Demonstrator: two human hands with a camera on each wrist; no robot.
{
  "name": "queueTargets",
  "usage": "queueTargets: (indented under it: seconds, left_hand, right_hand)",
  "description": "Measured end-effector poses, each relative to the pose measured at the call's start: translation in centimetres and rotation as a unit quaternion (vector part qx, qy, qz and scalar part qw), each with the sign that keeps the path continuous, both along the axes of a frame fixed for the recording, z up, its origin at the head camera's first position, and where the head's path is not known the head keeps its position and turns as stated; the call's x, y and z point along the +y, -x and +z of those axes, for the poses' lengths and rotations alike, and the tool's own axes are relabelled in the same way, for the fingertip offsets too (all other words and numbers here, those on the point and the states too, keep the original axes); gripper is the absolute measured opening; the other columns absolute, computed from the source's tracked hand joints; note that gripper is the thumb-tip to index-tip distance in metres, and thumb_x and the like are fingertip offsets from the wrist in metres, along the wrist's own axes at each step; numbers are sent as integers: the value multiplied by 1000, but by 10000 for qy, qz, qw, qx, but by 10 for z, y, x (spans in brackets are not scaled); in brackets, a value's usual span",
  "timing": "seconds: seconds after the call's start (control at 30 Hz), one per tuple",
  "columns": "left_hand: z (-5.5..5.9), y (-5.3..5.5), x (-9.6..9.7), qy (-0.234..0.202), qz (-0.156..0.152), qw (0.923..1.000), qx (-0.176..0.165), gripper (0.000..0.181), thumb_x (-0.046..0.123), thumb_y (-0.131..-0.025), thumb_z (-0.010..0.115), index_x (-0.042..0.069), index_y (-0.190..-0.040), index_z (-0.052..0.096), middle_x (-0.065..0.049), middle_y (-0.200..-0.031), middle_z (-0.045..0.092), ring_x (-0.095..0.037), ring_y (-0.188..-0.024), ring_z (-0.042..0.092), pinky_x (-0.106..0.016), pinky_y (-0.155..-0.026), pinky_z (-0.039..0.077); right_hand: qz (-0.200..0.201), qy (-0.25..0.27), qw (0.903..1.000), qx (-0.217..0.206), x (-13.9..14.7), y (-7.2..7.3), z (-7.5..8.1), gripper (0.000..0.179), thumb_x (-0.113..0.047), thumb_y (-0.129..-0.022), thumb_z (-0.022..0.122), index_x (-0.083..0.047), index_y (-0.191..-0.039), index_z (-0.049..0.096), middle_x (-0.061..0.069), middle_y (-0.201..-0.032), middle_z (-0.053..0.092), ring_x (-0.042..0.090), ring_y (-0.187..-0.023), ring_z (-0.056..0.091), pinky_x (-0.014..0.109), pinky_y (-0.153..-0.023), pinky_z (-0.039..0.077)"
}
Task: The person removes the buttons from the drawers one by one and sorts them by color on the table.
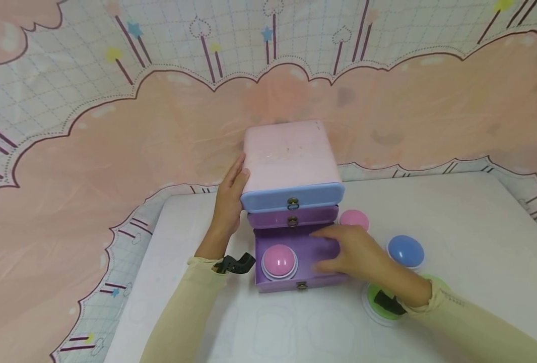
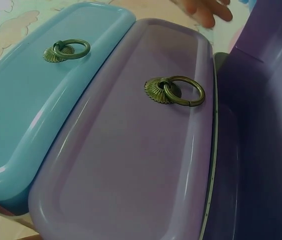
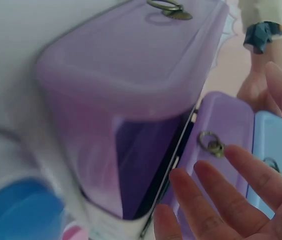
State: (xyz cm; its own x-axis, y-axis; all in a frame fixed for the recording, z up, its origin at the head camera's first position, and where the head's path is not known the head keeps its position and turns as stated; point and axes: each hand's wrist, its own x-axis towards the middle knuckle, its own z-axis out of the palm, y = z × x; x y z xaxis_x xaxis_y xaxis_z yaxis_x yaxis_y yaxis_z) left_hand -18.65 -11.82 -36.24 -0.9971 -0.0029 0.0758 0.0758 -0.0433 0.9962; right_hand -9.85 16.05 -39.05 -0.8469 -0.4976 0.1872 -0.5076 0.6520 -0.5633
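Observation:
A small chest of drawers point(image 1: 291, 156) with a pink top stands on the table. Its blue top drawer point(image 1: 268, 201) and purple middle drawer point(image 1: 268, 219) are closed, each with a brass ring pull. The purple bottom drawer point(image 1: 277, 287) is pulled out. Inside, at its left, sits a pink dome-topped button point(image 1: 279, 260) on a white base. My left hand point(image 1: 228, 204) rests against the chest's left side, fingers extended. Over the drawer's right part is my right hand point(image 1: 356, 254), thumb and fingers spread; the right wrist view shows nothing held by its fingers point(image 3: 220, 200).
Right of the chest lie another pink button point(image 1: 354, 218), a blue button point(image 1: 406, 251) and a green button point(image 1: 379, 302), partly covered by my right wrist. The white table point(image 1: 468, 217) meets a patterned cloth backdrop point(image 1: 431, 111) behind the chest.

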Motion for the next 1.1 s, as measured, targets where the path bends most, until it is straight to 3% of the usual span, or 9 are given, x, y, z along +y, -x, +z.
queueTargets:
  seconds: [0.1,0.4,0.73,1.1]
  left_hand:
    - [0,1,0,-18,-8,10000,-8,50,36,-106,52,38,-155,43,15,-167,29,-20,-153,31,-60,-113,39]
    - [1,-1,0,168,28,9998,48,50,38,-106,52,39,-155,42,15,-167,29,-19,-154,29,-62,-116,35]
    - [0,0,-1,67,38,10000,27,50,38,-105,53,38,-154,44,14,-166,31,-19,-152,32,-61,-112,41]
    - [0,-1,0,87,4,9999,73,50,37,-105,52,37,-155,43,14,-166,31,-20,-151,34,-60,-111,41]
  right_hand:
    - [181,195,9996,60,-12,4,-2,56,-33,-69,94,-13,-118,77,0,-110,78,18,-90,69,37,-81,59]
    - [460,461,9972,-364,-44,12,-9,50,-40,-78,89,-10,-117,78,4,-109,78,24,-95,70,40,-85,58]
    - [235,116,9985,-476,-71,19,-21,48,-44,-77,88,-13,-113,80,1,-106,79,22,-99,72,37,-87,56]
    - [8,-155,9948,-1007,-90,16,-33,54,-43,-77,88,-12,-120,77,5,-113,78,27,-108,70,44,-93,56]
